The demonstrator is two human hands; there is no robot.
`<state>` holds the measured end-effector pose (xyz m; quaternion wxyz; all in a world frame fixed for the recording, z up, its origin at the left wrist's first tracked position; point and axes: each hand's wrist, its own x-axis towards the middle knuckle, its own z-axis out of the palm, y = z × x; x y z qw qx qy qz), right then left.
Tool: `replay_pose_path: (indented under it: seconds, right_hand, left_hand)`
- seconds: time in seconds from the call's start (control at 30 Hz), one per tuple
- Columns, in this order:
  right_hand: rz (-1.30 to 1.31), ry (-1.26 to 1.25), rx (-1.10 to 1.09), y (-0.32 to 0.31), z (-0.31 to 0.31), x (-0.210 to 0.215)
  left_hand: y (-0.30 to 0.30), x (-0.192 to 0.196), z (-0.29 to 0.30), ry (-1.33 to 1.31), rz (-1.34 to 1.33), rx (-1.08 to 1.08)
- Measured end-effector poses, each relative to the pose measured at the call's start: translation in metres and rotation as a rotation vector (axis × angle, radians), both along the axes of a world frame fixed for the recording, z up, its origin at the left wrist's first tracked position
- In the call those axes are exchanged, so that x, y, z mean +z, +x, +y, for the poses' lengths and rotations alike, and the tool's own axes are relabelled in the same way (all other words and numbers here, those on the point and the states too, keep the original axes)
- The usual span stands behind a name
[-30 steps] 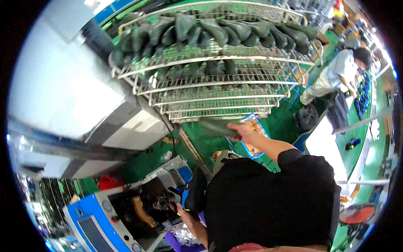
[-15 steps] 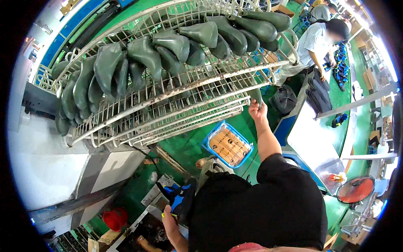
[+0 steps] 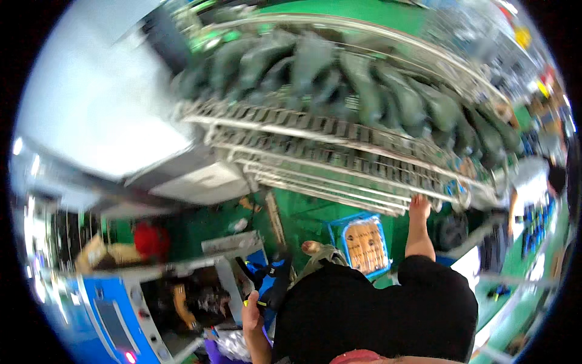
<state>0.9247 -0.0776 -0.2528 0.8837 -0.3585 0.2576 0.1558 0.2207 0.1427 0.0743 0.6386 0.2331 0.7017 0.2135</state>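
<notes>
My left hand (image 3: 252, 315) is closed around a blue and black shoe (image 3: 276, 282), held low beside my body, with a small yellow-green bit showing near the thumb. Ahead, my right arm stretches out, and my right hand (image 3: 419, 207) is at the edge of a lower shelf of the white wire rack (image 3: 273, 128). Blur and the rack hide its fingertips, so I cannot tell whether anything is in them. Dark green shoe lasts (image 3: 312, 64) stand in a row along the top shelf.
A blue basket (image 3: 344, 233) of brown packages sits on the green floor below my right hand. At left are a red bucket (image 3: 151, 241) and a machine with a blue panel (image 3: 112, 315). A person (image 3: 530, 179) works at a bench on the far right.
My view has swung left, so the rack appears farther right. The dark green last visible in my right hand earlier can no longer be made out. The shoe stays in my left hand.
</notes>
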Motion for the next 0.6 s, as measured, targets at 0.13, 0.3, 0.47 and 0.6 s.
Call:
replay_pose_path:
  seconds: [0.13,0.3,0.47,0.6]
  right_hand:
    - [0.447,-0.259,0.523,-0.142,0.1,-0.022]
    - [-0.035,-0.467,1.65,-0.322,0.221,0.078]
    - [-0.5,-0.551,2.136,-0.426,0.291,0.112]
    - [-0.439,-0.77,2.391,-0.453,0.346,0.084]
  left_hand:
    - [-0.12,-0.046,-0.119,0.131,-0.092,0.422]
    - [-0.22,-0.041,-0.305,0.266,-0.005,1.198]
    - [-0.249,0.005,-0.411,0.513,0.273,0.902]
    - [-0.285,-0.102,-0.465,-0.127,0.978,0.534]
